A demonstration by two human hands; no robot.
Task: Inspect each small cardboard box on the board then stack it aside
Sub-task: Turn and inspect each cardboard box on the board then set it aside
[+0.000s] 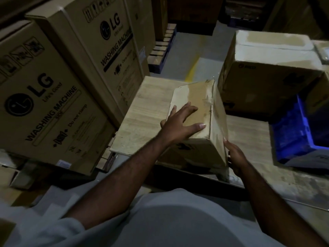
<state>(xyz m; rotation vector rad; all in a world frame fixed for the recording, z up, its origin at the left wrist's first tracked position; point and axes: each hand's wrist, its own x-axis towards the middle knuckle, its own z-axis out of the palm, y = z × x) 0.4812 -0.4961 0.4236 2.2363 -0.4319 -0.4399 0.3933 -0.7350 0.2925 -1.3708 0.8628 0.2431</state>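
Two hands on a small box at the near edge of the board

The small cardboard box [195,97], taped along its top, sits on the pale wooden board [142,107] near its near edge. The left hand [179,123] lies flat on the box's top with fingers spread, its grip released. The right hand [235,157] rests against the box's right face near the bottom corner with fingers mostly straight, its grip likewise released. Tall washing-machine cartons [53,104] stand just left of the board. A larger cardboard box [267,77] sits at far right, close beside the small one, and a blue crate [293,136] stands to its near side on the right.
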